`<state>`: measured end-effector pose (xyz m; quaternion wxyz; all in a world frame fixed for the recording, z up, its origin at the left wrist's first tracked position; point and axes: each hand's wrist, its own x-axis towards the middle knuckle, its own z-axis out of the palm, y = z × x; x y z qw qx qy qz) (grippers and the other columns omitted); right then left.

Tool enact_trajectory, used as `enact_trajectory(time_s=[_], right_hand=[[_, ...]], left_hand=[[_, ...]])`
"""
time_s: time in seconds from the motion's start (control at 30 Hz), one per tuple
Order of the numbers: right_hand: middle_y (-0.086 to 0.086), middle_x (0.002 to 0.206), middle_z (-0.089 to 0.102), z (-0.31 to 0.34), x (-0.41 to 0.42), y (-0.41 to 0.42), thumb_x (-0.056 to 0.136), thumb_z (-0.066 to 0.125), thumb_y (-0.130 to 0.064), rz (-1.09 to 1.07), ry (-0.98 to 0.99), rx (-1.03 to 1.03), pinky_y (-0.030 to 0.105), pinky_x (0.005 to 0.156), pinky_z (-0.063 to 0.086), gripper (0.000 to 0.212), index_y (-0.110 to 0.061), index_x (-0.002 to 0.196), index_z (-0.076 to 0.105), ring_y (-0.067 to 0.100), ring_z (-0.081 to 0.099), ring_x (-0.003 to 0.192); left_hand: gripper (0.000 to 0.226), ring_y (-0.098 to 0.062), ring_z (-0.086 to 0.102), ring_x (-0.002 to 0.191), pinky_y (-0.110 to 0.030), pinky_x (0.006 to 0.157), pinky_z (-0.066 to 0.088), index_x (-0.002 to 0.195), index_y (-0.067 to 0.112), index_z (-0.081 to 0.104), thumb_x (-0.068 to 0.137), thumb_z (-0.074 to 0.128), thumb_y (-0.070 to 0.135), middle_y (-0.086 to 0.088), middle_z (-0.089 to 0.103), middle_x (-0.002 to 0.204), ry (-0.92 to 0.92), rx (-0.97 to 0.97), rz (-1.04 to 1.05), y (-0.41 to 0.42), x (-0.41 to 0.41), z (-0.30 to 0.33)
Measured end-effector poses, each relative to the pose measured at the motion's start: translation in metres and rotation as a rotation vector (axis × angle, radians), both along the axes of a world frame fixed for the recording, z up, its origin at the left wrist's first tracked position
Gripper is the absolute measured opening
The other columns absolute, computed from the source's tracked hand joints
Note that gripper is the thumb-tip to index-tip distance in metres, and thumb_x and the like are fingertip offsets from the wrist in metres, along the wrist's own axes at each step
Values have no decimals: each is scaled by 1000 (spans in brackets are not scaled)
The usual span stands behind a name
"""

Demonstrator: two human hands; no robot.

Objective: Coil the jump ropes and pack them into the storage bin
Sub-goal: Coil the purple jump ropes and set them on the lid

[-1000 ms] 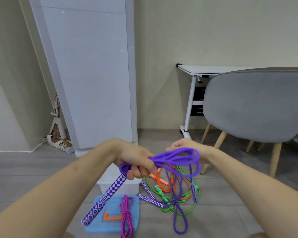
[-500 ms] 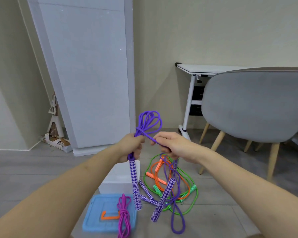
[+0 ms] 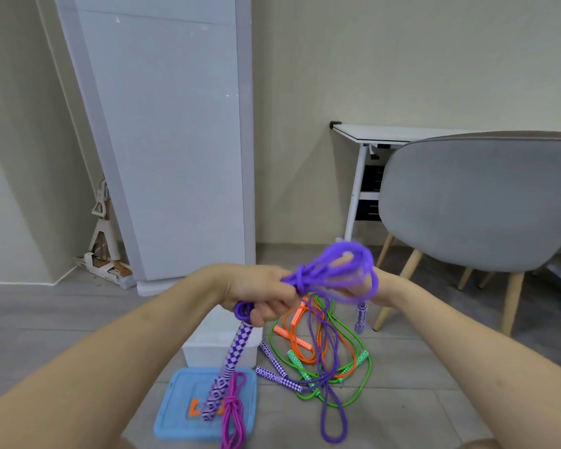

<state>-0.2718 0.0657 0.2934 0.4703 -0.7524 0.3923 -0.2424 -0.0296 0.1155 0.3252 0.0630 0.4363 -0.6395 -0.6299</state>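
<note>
Trailing checkered handle, purple jump rope [image 3: 332, 273] bunched, seemingly knotted.

matt braided purple rope [image 3: 329, 273], smooth blue plastic lid [image 3: 175, 413], grey cloth chair [image 3: 480, 202] on pale wooden legs [image 3: 512, 299].

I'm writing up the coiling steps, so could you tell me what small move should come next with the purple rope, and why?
Probably lower the bundle into the white bin. The left hand grips the purple rope where it is wrapped, the right hand is inside the loops, and one checkered handle hangs free.
</note>
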Motion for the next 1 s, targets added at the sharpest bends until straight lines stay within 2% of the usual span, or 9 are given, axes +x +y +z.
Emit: enact_trajectory(time_s=[0.07,0.13,0.2,0.3,0.5,0.57,0.63,0.8,1.0], right_hand=[[-9,62,58,1,5,0,89,76,-13,-11,65,-30,18,57,45,23,-2,78,60,5,51,60],[0,63,57,1,14,-1,89,80,-29,-40,146,-74,21,55,43,37,0,77,61,12,49,58],[6,66,55,2,19,-3,87,81,-38,-58,157,-92,28,56,42,46,3,79,62,17,48,60],[10,68,58,3,22,-5,84,82,-41,-93,170,-102,34,62,42,43,-1,81,68,19,50,64],[8,67,62,5,34,-4,81,82,-46,-154,286,-302,35,64,42,32,-15,75,74,15,49,62],[4,66,66,6,40,1,82,79,-49,-201,331,-428,37,63,48,32,-19,73,70,20,56,63],[-2,67,66,11,49,7,86,72,-50,-249,382,-534,36,67,51,28,-24,75,69,16,60,66],[-5,75,67,12,62,17,99,57,-30,-133,296,-598,40,69,50,20,-24,90,73,14,57,70],[-12,74,62,11,48,17,105,53,-16,-147,126,-431,13,65,41,24,-20,117,74,-2,55,63]], left_hand=[[24,-9,22,45,-18,39,23,76,22,43,93,47,5,3,25,59,-210,-38,-85,0,-5,-8],[15,-11,25,46,-20,41,27,86,18,43,91,49,6,2,30,59,-335,-81,-122,1,-10,-17],[11,-13,29,46,-21,41,30,93,16,45,91,50,7,1,34,59,-383,-92,-116,-1,-12,-24],[6,-14,34,46,-23,41,35,95,14,49,92,52,10,-1,40,60,-447,-101,-123,-6,-14,-28],[5,-18,36,44,-24,42,37,88,13,49,92,52,12,-6,43,65,-590,-180,-113,-13,-11,-41],[3,-18,35,44,-26,44,36,90,11,49,90,51,12,-7,43,65,-547,-199,-20,-16,-9,-47],[4,-19,34,44,-27,46,34,89,12,46,88,50,12,-9,42,64,-464,-231,97,-19,-9,-50],[10,-16,24,40,-21,42,25,87,13,40,92,45,7,-5,32,59,-208,-174,398,-26,-13,-50],[19,-11,19,42,-19,39,22,82,18,36,94,45,6,3,26,53,117,-73,626,-32,-5,-40]])
